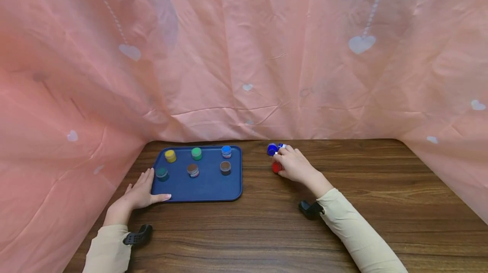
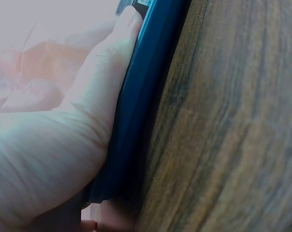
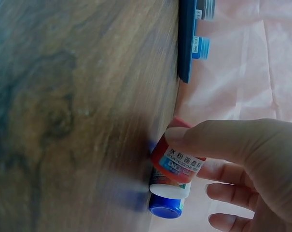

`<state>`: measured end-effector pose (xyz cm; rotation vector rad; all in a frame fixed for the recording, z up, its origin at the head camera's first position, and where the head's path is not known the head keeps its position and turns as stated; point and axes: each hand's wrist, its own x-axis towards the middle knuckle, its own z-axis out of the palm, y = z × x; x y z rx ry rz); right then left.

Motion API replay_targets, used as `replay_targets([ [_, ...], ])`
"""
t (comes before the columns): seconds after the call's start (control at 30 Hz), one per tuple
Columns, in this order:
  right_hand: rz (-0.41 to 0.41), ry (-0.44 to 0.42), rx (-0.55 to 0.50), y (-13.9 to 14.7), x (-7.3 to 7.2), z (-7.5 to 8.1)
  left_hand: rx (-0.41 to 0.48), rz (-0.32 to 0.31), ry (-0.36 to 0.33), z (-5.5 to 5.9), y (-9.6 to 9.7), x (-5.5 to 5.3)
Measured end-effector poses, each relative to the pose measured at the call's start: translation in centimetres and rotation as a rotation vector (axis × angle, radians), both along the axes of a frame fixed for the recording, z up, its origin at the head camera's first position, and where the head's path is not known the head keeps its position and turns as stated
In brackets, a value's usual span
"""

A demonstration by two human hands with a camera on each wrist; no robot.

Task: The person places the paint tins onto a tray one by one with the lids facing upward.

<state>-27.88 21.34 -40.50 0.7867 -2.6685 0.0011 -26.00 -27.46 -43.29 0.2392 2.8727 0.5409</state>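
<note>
My right hand (image 1: 296,166) pinches a red gouache paint jar (image 3: 172,159) between thumb and fingers; the jar is tilted in the right wrist view. Just behind it stand a dark blue paint jar (image 1: 272,150) and another small blue-and-white jar (image 1: 281,146), partly covered by the fingers. My left hand (image 1: 140,191) rests against the left end of a blue tray (image 1: 198,192), fingers stretched along its side and thumb lying on the front rim. On the tray stand yellow (image 1: 170,156), green (image 1: 196,153), light blue (image 1: 226,151), dark green (image 1: 162,174) and two brown (image 1: 192,170) paint jars.
The tray and jars stand on a brown wood-grain table (image 1: 244,235). A pink curtain (image 1: 267,53) with white hearts hangs along the back and both sides. Black wrist mounts (image 1: 139,235) sit on both forearms.
</note>
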Motion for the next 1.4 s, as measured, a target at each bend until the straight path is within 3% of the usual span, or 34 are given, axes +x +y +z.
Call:
replay_targets([
  [0.77, 0.024, 0.013, -0.074, -1.4, 0.1, 0.5, -0.021, 0.008, 0.008, -0.2, -0.1, 0.0],
  [1.03, 0.09, 0.061, -0.109, -3.2, 0.4, 0.8, -0.015, 0.011, -0.005, -0.2, 0.3, -0.1],
  [1.4, 0.142, 0.023, -0.102, -6.1, 1.2, 1.8, -0.02, 0.012, 0.005, 0.1, 0.2, -0.1],
])
